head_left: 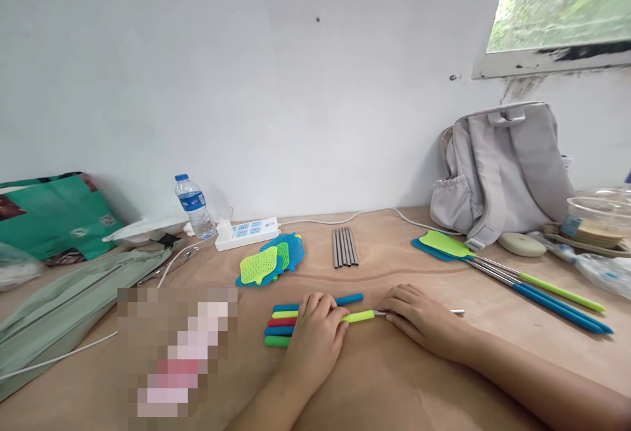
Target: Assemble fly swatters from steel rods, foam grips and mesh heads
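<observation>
My left hand [318, 334] is closed over a yellow-green handle [359, 317], whose right end sticks out past my thumb. Out of that end comes a thin metal rod [458, 313], and my right hand [419, 320] has its fingers curled over the rod, hiding its middle. Around and under my left hand lie more plastic handles: a blue handle [351, 299], a red handle [282, 322] and a green handle [276, 341]. My palm covers parts of them, and I cannot tell whether the yellow-green piece on its left side belongs to the held handle.
Behind my hands lie mesh fly swatter heads [259, 265] and several short metal rods [346, 247]. Assembled fly swatters [537, 293] rest at right, before a grey backpack [513, 161] and a plastic cup [596, 221]. A power strip [249, 232] and water bottle [193, 204] stand at back left.
</observation>
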Demonstrator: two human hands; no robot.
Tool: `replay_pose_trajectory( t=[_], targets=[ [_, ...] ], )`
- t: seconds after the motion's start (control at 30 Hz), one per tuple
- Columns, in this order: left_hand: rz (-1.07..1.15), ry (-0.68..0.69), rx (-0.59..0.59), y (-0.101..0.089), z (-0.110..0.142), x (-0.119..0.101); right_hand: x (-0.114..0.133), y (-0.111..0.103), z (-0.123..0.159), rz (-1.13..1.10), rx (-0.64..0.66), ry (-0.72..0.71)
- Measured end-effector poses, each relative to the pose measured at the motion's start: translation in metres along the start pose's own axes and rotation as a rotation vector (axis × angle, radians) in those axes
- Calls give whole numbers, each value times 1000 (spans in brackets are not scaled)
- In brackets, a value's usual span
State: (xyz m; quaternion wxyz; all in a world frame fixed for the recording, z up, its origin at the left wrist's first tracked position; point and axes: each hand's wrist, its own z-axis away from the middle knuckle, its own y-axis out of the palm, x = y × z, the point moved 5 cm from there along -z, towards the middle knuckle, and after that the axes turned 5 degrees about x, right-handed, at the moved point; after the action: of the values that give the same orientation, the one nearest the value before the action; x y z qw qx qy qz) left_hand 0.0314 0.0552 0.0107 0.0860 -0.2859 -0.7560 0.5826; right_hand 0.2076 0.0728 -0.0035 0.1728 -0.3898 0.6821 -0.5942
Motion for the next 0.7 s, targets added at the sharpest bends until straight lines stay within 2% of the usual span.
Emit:
replay_pose_trajectory(
  t=[0.13,0.3,0.37,0.43,0.57,0.7],
  targets=[
    [-31,41,-27,-1,-2,-3,4,-2,1,28,-54,-55],
    [-54,165,-171,-14,-1,-12,6,-17,6,13,-190,-90],
    [-53,195,-186,-17,2,-16,8,-24,8,22,-231,-108],
    [-66,216,-176,-19,5,-19,9,-27,10,31,-215,-118],
    [-45,213,-151,-22,10,-16,6,-18,12,41,-88,-82],
    [41,224,-119,-27,12,-8,4,-17,10,130,-99,-104]
  ],
)
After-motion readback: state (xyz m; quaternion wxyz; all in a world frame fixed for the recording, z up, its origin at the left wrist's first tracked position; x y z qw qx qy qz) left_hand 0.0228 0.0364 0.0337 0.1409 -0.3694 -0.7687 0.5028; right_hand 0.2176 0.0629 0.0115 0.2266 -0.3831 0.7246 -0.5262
